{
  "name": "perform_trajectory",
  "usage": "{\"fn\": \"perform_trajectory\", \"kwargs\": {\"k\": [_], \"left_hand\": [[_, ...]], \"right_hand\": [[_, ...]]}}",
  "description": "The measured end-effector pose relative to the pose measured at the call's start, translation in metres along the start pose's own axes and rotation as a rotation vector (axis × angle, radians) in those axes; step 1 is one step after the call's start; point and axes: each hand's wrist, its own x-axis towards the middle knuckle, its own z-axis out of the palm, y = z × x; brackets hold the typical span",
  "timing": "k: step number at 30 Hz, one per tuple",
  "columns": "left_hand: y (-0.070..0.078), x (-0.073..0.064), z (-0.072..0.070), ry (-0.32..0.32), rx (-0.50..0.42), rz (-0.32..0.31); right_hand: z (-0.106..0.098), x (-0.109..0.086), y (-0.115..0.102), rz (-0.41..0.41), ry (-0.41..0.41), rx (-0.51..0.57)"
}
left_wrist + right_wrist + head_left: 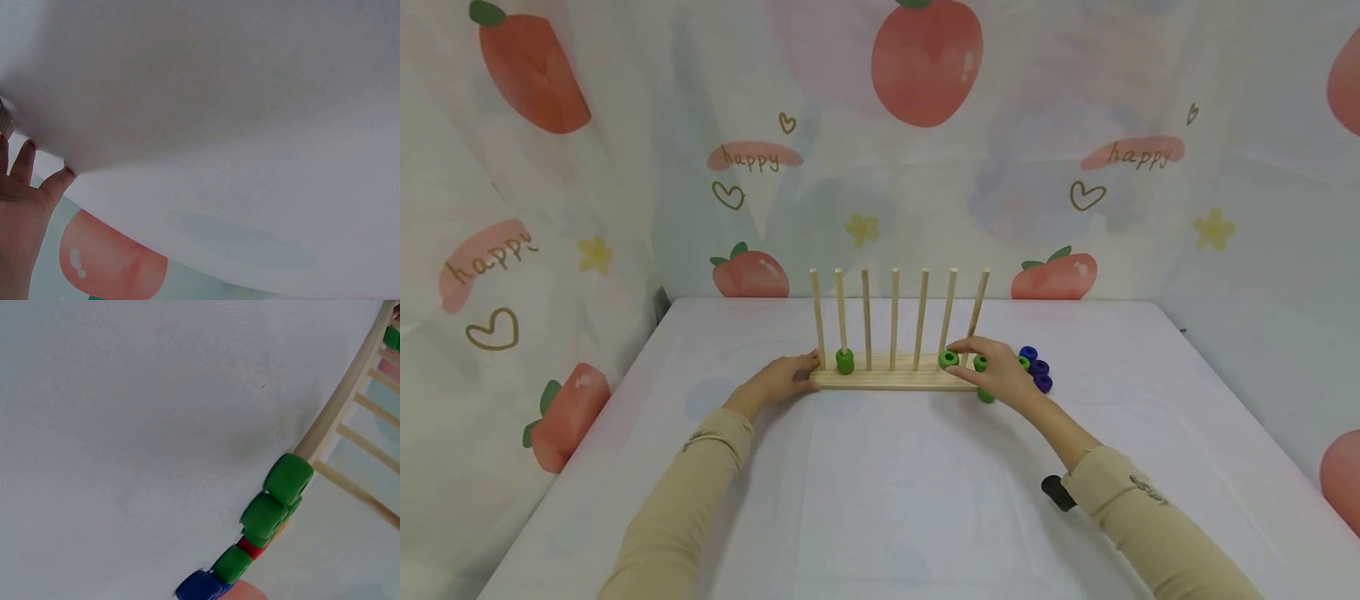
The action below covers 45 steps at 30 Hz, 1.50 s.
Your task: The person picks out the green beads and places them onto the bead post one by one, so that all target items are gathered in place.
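A wooden peg rack (887,383) with several upright dowels stands on the table. One green bead (845,362) sits low on its second peg from the left. At the rack's left end, my left hand (778,379) grips the base between thumb and fingers; in the left wrist view this hand (28,200) shows at the left edge beside a sliver of wood. My right hand (996,371) pinches another green bead (949,358) by the right-hand pegs, its hole facing the head camera. The right wrist view does not show the right hand.
Right of the rack lie loose beads: green (264,515), red (253,547), blue (1028,353) and purple (1042,383). Some are hidden behind the right hand. A black object (1058,492) shows by the right sleeve. Printed cloth (925,208) walls in the table's back and sides.
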Motion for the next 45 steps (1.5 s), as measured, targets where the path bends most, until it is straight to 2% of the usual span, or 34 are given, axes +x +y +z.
{"fn": "perform_trajectory", "kwargs": {"k": [8,15,21,25,30,37,45], "left_hand": [[-0.002,0.000,0.000,0.012,0.002,0.009],[-0.001,0.000,0.001,0.009,-0.023,0.005],[-0.002,0.002,0.002,0.003,-0.027,-0.004],[-0.001,0.001,0.001,0.011,-0.029,-0.012],[0.000,0.002,0.001,-0.012,-0.025,-0.034],[0.000,0.003,0.001,-0.012,-0.002,-0.020],[-0.001,0.003,-0.001,-0.018,-0.015,-0.039]], "right_hand": [[0.004,0.011,-0.014,0.019,-0.004,0.065],[0.009,0.023,-0.024,-0.013,0.013,0.081],[0.013,0.032,-0.035,-0.002,-0.007,0.124],[0.015,0.041,-0.042,-0.033,-0.006,0.100],[0.017,0.051,-0.051,-0.082,-0.004,0.127],[0.019,0.059,-0.057,-0.107,0.006,0.127],[0.020,0.071,-0.065,-0.147,0.007,0.110]]}}
